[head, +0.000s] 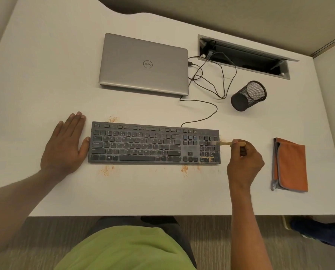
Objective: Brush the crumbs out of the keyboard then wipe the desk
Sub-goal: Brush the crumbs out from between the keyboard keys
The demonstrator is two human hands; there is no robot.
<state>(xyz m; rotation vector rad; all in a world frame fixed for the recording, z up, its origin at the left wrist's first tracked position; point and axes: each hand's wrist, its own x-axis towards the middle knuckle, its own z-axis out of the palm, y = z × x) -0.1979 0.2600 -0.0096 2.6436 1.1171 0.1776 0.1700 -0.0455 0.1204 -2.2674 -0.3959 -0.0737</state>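
A black keyboard [139, 145] lies across the middle of the white desk [45, 75]. My left hand [65, 145] rests flat on the desk, its thumb against the keyboard's left edge. My right hand [244, 158] grips a small wooden-handled brush [222, 143] at the keyboard's right end, with the blurred bristles over the number pad. Orange crumbs [184, 169] lie on the desk in front of the keyboard, more crumbs sit behind its top left corner, and some rest on the lower number-pad keys. A folded orange cloth [290, 164] lies to the right.
A closed silver laptop [145, 64] lies behind the keyboard, with black cables [211, 82] looping to an open cable tray [244, 55]. A black mesh pen cup [248, 95] lies tipped on its side at the back right. The desk's front edge is close to my body.
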